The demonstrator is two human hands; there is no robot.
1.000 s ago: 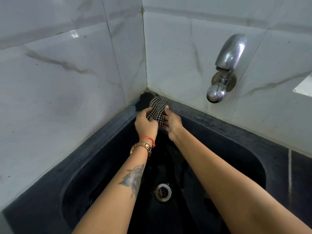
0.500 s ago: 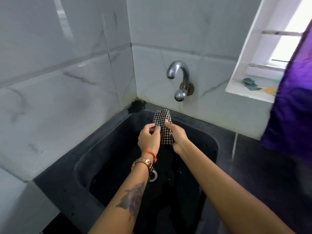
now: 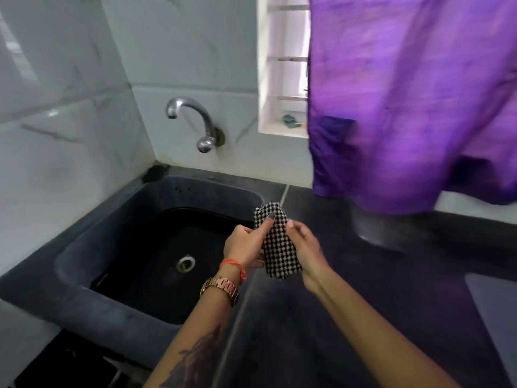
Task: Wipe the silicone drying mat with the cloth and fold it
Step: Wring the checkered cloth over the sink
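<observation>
Both hands, left hand (image 3: pixel 246 242) and right hand (image 3: pixel 306 249), pinch the checkered cloth (image 3: pixel 278 245) above the table (image 3: pixel 349 303); wiping and folding apparently remain.

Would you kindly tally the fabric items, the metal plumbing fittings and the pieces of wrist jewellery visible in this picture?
Fabric items: 2, the checked cloth held by the left hand and right hand, and the purple curtain.
Metal plumbing fittings: 2, the tap and the sink drain.
Wrist jewellery: 2, the gold watch and the orange thread bracelet.
Total: 6
</observation>
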